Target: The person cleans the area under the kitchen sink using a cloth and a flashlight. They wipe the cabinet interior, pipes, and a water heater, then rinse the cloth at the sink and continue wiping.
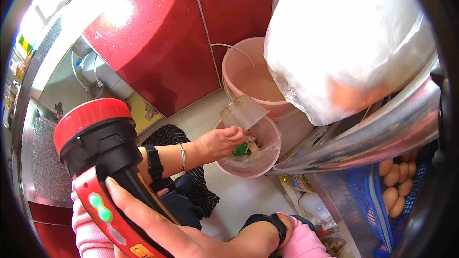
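Observation:
My left hand [224,143], with a silver bracelet and a black strap at the wrist, reaches over a pink lined waste bin [270,150]. Its fingers appear to pinch the lower edge of a stained translucent plastic piece [245,112], tilted above the bin's rim. Green wrapping [241,149] and pale scraps lie in the bin just below the fingertips. At the lower left, my right hand [150,218] is around the handle of a large red and black flashlight [104,143], close to the camera. Green indicator lights glow on the handle. The flashlight hides part of my left forearm.
Behind the bin stands a pink bucket [229,68] of cloudy liquid, with a thin hose. Red cabinet doors [161,50] rise beyond. A large white plastic bag [344,43] hangs at upper right. Blue baskets [371,193] with brown eggs [391,197] sit at right. Bottles stand nearby.

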The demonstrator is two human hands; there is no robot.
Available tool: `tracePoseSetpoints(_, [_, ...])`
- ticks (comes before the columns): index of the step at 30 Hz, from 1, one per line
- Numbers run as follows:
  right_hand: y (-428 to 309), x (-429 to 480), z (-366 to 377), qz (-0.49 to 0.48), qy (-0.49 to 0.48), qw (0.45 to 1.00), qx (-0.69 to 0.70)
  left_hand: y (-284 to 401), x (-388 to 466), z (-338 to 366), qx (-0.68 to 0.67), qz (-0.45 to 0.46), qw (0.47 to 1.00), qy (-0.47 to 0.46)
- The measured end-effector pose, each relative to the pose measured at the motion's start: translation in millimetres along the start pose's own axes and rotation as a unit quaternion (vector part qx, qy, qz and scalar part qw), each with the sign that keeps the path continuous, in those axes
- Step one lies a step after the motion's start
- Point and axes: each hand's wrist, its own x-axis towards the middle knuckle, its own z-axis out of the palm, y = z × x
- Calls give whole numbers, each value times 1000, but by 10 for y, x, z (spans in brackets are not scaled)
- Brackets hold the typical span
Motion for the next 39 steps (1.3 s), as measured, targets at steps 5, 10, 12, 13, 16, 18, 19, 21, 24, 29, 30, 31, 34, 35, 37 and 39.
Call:
tracePoseSetpoints(5, [19,2,-18,146,-32,985,89,7,-117,65,-79,-74,993,36])
tracePoseSetpoints(10, [166,142,-4,323,-6,914,245,-3,-584,236,-296,-245,916,117])
tracePoseSetpoints(12, [273,248,-14,352,11,904,241,-4,-879,355,-347,-313,859,211])
tracePoseSetpoints(13, [301,299,-62,375,14,901,219,8,-1030,432,-374,-344,823,254])
tracePoseSetpoints(16, [390,351,-92,403,206,880,144,136,-1572,702,-426,-427,760,241])
tracePoseSetpoints(18, [484,423,-297,359,162,916,80,276,-1948,942,-499,-464,708,186])
tracePoseSetpoints(19, [525,452,-366,322,161,933,-9,343,-2082,1096,-623,-435,619,199])
tracePoseSetpoints(21, [569,554,-533,282,107,939,-165,508,-2269,1443,-383,-423,798,193])
tracePoseSetpoints(24, [679,728,-621,330,66,892,-302,653,-2302,2025,-431,-416,791,129])
tracePoseSetpoints(29, [1223,1031,-387,498,109,822,-255,646,-2167,2552,-491,-459,724,157])
tracePoseSetpoints(30, [1392,1084,-311,506,159,826,-190,633,-2148,2552,-507,-468,701,179])
tracePoseSetpoints(31, [1523,1164,-252,522,176,816,-177,603,-2134,2536,-517,-469,688,201])
tracePoseSetpoints(34, [1941,1413,-172,549,136,807,-168,545,-2188,2366,-510,-466,667,279])
tracePoseSetpoints(35, [2081,1483,-149,557,109,806,-167,502,-2260,2316,-496,-466,663,310])
tracePoseSetpoints(37, [2282,1619,-132,555,107,805,-180,406,-2446,2251,-444,-476,660,376])
tracePoseSetpoints(39, [2462,1717,-101,551,126,807,-168,252,-2716,2280,-376,-515,650,413])
